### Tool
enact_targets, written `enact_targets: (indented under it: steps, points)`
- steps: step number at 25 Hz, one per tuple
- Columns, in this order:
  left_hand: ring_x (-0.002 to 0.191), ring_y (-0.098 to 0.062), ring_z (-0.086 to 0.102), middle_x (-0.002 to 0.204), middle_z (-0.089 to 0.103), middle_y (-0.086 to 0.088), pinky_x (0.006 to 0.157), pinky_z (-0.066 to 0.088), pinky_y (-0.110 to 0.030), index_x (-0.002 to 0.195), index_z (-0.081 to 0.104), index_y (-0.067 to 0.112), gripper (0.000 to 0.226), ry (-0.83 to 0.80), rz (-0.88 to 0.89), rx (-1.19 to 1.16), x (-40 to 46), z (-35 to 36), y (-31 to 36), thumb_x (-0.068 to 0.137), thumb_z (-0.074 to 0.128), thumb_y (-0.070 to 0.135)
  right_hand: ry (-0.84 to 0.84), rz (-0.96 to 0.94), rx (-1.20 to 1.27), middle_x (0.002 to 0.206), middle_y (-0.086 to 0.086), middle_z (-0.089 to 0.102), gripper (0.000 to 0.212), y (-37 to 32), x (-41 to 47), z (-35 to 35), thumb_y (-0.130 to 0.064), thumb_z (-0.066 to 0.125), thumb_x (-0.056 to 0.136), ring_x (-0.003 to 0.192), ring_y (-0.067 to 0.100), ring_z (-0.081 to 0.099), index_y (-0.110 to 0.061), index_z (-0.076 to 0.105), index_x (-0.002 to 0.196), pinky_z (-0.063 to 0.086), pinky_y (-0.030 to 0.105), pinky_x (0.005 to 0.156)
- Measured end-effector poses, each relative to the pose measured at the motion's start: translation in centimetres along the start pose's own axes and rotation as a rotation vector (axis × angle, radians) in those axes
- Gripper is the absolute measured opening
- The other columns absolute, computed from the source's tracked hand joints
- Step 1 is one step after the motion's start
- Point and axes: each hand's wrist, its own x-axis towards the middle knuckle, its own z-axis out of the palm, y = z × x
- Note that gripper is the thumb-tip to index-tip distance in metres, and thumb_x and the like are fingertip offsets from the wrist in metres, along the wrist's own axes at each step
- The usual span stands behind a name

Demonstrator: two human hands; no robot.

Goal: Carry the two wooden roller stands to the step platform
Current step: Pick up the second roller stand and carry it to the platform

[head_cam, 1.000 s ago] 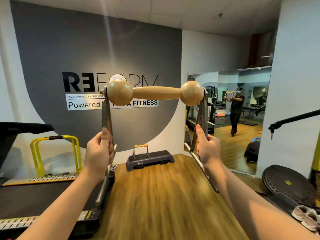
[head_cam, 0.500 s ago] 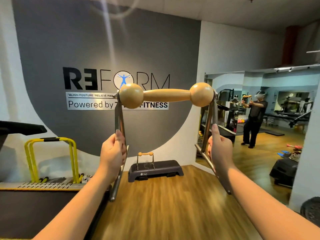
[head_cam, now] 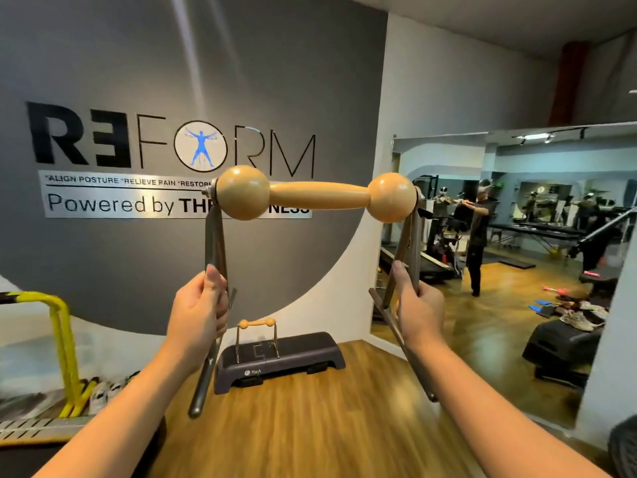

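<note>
Two wooden roller stands are in view. One small wood-and-metal roller stand [head_cam: 256, 338] already sits on the dark grey plastic step platform [head_cam: 296, 353] against the wall. The second, a pale wooden dumbbell-shaped roller on steel legs [head_cam: 317, 195], is carried in the air, well short of the platform. Left hand [head_cam: 200, 315] is clamped round the left leg; right hand [head_cam: 418, 305] is clamped round the right leg. Judged step: transit of the second stand. Next move calls for closing the gap and lowering it onto free platform surface. Free space beside the first stand is hard to gauge; the platform's left end is hidden behind the carried leg.
</note>
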Motion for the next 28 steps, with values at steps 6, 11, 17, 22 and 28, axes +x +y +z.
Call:
enact_targets:
  steps: [6,11,17,22,28]
  points:
    - [0.044,-0.011,0.030,0.056,0.038,0.003,0.039,0.026,-0.025,0.080,0.050,0.016,0.053,-0.021,-0.080,-0.058,15.3,4.2,-10.7,0.100,0.043,0.064,0.061,0.007,-0.062,0.044,-0.012,0.045,0.054,8.4,13.2,7.9,-0.068,0.067,0.082,0.041,0.005,0.043,-0.031,0.056,0.044,0.038,0.015,0.040]
    - [0.042,-0.009,0.029,0.053,0.038,0.007,0.037,0.026,-0.022,0.083,0.048,0.014,0.052,-0.009,-0.131,-0.077,25.8,8.6,-19.1,0.096,0.045,0.064,0.077,0.026,-0.100,0.042,-0.013,0.039,0.059,16.5,24.1,12.9,-0.066,0.064,0.088,0.039,0.004,0.036,-0.029,0.047,0.045,0.030,0.017,0.038]
    - [0.042,-0.013,0.028,0.056,0.036,0.002,0.038,0.025,-0.024,0.081,0.051,0.019,0.051,0.018,-0.157,-0.059,38.6,14.5,-29.6,0.099,0.041,0.065,0.003,0.079,-0.105,0.056,-0.003,0.047,0.057,27.0,39.9,18.5,-0.067,0.064,0.088,0.050,0.009,0.044,-0.019,0.050,0.060,0.037,0.027,0.047]
    - [0.043,-0.015,0.025,0.055,0.033,0.001,0.039,0.022,-0.024,0.080,0.049,0.014,0.053,0.065,-0.158,-0.090,49.3,19.8,-37.5,0.100,0.039,0.062,-0.041,0.055,-0.157,0.042,-0.012,0.042,0.056,33.6,53.6,23.7,-0.061,0.064,0.093,0.039,0.001,0.042,-0.021,0.047,0.058,0.036,0.029,0.047]
    - [0.043,-0.017,0.022,0.054,0.029,-0.001,0.045,0.015,-0.033,0.078,0.043,0.013,0.050,0.120,-0.214,-0.093,58.1,22.8,-47.0,0.107,0.033,0.051,-0.047,0.084,-0.161,0.045,-0.012,0.042,0.054,42.8,63.4,30.2,-0.057,0.066,0.093,0.042,0.001,0.046,-0.018,0.049,0.060,0.038,0.018,0.042]
